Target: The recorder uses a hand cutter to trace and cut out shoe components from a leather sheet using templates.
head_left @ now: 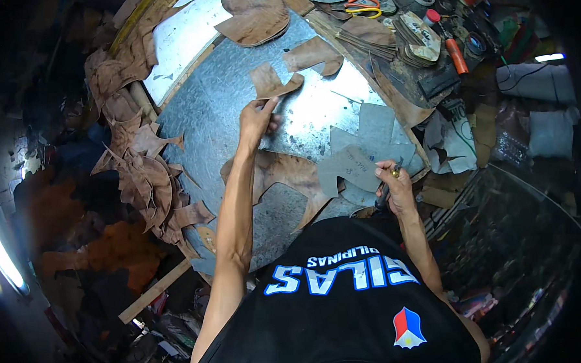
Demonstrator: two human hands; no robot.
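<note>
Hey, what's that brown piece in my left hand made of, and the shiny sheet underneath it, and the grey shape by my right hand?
The brown cut piece held by the left hand looks like leather: matte, mottled brown, slightly curling edges. The work surface seems to be galvanised sheet metal, grey, speckled and glaring. The grey pattern near the right hand looks like flat, dull cardboard.

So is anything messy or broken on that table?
Nothing looks broken. Brown leather offcuts are heaped untidily over the left edge of the metal sheet. The left hand holds a small cut leather piece; the right hand grips a dark tool by the grey pattern.
</note>
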